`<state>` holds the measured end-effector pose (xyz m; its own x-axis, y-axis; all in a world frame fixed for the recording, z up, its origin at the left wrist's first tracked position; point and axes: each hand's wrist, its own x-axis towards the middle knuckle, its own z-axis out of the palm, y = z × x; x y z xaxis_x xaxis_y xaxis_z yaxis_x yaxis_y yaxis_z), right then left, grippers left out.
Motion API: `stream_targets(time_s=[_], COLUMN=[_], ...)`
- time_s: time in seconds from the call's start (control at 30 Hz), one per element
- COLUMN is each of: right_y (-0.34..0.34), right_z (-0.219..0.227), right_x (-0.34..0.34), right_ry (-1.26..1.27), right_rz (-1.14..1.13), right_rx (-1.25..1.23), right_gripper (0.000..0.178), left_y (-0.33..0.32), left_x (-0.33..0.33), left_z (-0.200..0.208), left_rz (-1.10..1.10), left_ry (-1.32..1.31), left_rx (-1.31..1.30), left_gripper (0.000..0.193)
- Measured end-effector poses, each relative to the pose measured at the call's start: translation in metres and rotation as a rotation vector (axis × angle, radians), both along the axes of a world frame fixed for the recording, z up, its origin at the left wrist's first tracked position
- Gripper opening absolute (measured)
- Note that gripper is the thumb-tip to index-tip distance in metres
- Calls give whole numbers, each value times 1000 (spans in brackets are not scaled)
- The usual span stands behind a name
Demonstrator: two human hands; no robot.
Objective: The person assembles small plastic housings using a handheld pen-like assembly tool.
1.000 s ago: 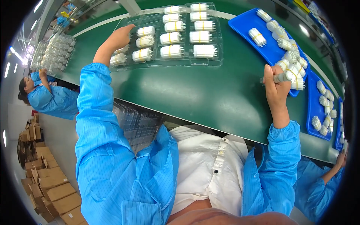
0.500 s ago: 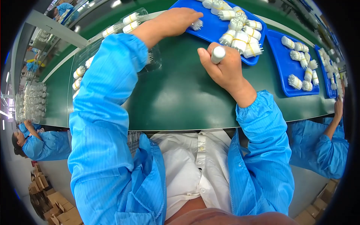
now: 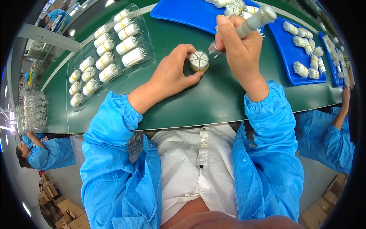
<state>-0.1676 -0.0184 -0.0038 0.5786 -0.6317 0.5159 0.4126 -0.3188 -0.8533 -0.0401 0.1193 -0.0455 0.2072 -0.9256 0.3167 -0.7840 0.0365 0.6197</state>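
My left hand (image 3: 173, 72) grips a small white and yellow bulb part (image 3: 199, 61), held end-on just above the green belt (image 3: 190, 103). My right hand (image 3: 238, 45) is closed around a second, longer white bulb part (image 3: 253, 21), tilted with its tip pointing up and right. The two hands sit close together, near the front edge of a blue tray (image 3: 183, 13). Blue sleeves cover both forearms.
A clear plastic blister tray (image 3: 145, 59) with several white bulb parts lies to the left. More blue trays (image 3: 289, 72) with parts lie to the right. Another person's hand (image 3: 345, 95) reaches in at far right; a seated person (image 3: 42, 154) works at lower left. Cardboard boxes (image 3: 65, 213) lie below.
My left hand has pulled back from the blue tray and now holds a bulb part. My right hand has lifted its part higher. The view has shifted left, showing the blister tray.
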Motion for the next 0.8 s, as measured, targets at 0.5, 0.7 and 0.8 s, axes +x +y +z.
stream_targets(time_s=[0.5, 0.7, 0.8], right_y=[-6, 5, 10], right_z=[-13, -13, -9], right_x=[6, 11, 8], right_ry=[123, 177, 219], right_rz=[19, -108, -155], right_rx=[-225, -367, -392], right_gripper=[35, 32, 31], left_y=[0, -7, -12], left_x=[2, 3, 2], left_z=[-2, -3, -7], left_rz=[-82, -47, 14], left_ry=[24, -68, -154], left_rx=[-44, -173, -236], left_gripper=[53, 53, 55])
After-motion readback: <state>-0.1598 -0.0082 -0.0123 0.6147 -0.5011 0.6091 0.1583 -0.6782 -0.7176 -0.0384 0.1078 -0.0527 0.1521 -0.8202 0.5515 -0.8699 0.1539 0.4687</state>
